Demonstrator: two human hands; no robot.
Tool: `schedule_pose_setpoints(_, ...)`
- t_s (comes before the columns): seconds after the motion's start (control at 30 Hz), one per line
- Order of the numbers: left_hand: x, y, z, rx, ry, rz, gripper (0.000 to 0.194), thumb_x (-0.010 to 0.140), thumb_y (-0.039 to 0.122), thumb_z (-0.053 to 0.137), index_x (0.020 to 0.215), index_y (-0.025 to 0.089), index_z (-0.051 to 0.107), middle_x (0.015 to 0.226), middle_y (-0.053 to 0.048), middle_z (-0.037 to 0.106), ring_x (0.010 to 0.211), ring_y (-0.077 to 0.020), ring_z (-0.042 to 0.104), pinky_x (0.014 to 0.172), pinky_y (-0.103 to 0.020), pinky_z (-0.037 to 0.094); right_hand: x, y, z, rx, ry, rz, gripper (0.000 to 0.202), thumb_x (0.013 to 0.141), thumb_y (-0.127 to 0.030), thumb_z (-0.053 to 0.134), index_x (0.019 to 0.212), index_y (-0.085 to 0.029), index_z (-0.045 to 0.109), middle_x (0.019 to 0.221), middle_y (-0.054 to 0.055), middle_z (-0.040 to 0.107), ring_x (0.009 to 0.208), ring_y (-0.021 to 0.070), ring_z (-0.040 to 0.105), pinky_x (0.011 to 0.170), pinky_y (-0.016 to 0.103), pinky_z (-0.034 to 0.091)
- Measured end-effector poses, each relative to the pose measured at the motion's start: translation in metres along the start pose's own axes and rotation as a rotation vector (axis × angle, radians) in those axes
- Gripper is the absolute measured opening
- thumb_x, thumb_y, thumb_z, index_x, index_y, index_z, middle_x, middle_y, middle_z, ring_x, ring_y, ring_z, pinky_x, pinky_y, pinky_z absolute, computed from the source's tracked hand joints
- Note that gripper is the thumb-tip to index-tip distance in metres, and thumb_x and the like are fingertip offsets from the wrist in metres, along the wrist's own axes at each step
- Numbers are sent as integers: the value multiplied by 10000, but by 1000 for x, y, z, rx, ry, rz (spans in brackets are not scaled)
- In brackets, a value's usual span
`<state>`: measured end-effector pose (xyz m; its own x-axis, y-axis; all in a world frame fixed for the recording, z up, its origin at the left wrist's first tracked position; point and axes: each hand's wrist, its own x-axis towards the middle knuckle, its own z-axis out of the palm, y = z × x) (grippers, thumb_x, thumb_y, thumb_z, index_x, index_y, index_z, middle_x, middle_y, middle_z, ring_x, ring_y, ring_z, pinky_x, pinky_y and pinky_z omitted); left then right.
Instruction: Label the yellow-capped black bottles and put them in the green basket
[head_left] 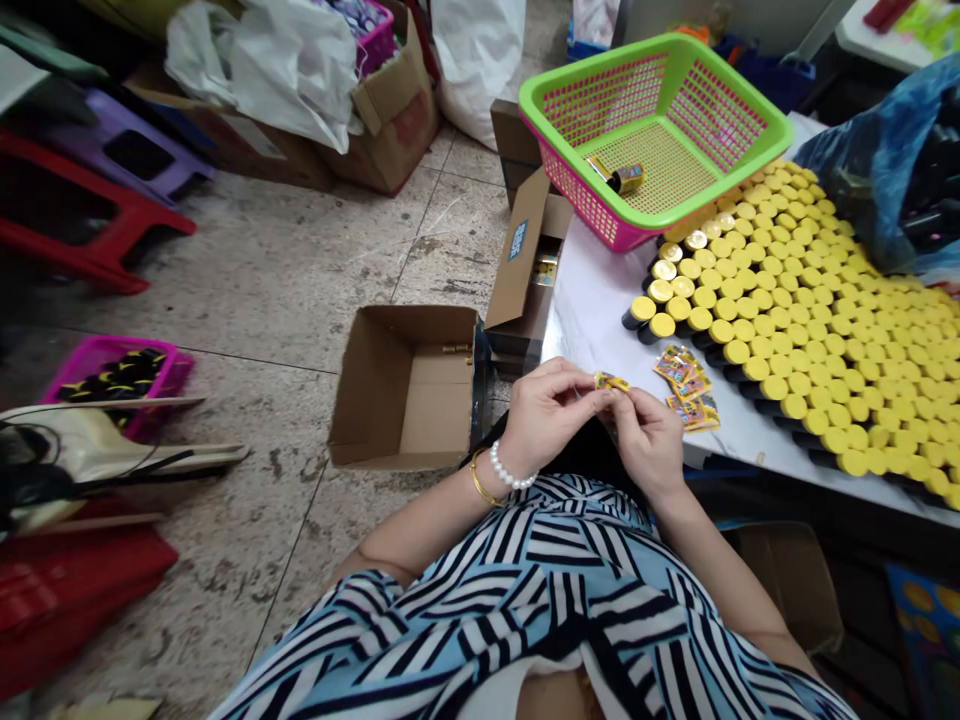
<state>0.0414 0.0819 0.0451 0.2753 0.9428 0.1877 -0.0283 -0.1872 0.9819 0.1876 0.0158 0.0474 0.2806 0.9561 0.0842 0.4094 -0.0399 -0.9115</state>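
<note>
Both hands meet above my lap, beside the white table's near edge. My left hand [551, 410], with a pearl bracelet and a gold bangle at the wrist, pinches one end of a small yellow printed wrapper [613, 382]. My right hand [651, 435] pinches the same wrapper from the other side. Just right of it, a small pile of similar yellow and orange wrappers [686, 385] lies on the white table [592, 310]. Many black cylinders with yellow caps [795, 330] stand packed together farther right.
A green basket [712, 190] nested in a pink one holds a few small wrapped items at the table's back. An open cardboard box [375, 390] is left of my hands. A blue plastic bag [862, 140] sits at right; stools [142, 235] and a pink basket [109, 350] are far left.
</note>
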Motion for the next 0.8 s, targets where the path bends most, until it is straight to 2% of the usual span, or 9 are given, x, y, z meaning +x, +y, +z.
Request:
schedule_pose_setpoints(0.2,-1,4,-8,61,-2,-7,144,827,274,826,934,177,837,879,-73,744,770,-142,662,660,-243,515,8,-2,-4,-173,-95,-133,355,1043,-339,514,722,-208,590,691,-3,578,663,144,542,641,290,395)
schedule_pose_setpoints(0.37,-5,10,-19,219,50,32,179,821,281,828,977,195,844,865,-49,688,650,-95,552,582,-225,446,11,-3,2,-274,-89,-234,342,1053,-318,499,740,-210,585,702,5,591,663,143,554,645,292,393)
schedule_pose_setpoints(0.5,-7,11,-25,216,30,-38,201,803,328,843,933,175,835,855,-57,719,634,-95,558,580,-220,449,9,0,12,-393,-82,-316,330,1053,-306,500,752,-206,595,729,20,597,686,146,555,664,295,403)
schedule_pose_setpoints(0.6,-5,13,-32,92,-6,-193,188,806,339,832,850,158,805,747,-40,707,593,-92,566,541,-200,427,9,-2,12,-416,-116,-327,288,1051,-316,516,827,-205,659,776,29,638,730,149,591,687,288,427)
schedule_pose_setpoints(0.7,-2,13,-39,-163,-99,-455,268,824,407,806,870,149,748,548,23,598,434,-66,485,424,-172,319,16,-8,-4,-372,-170,-333,216,1029,-361,572,969,-213,717,781,15,666,692,136,601,663,273,450)
schedule_pose_setpoints(0.73,0,12,-40,-242,-122,-533,293,823,426,802,878,148,727,510,37,571,399,-63,473,400,-165,287,21,-10,-12,-380,-134,-344,209,1013,-382,600,1019,-214,725,780,11,672,680,135,600,666,272,458)
schedule_pose_setpoints(0.8,1,9,-40,-351,-148,-645,332,801,442,816,900,143,713,479,42,561,364,-65,476,370,-154,247,33,-13,-27,-486,62,-366,260,979,-431,647,1085,-206,722,813,19,689,694,145,604,705,288,475)
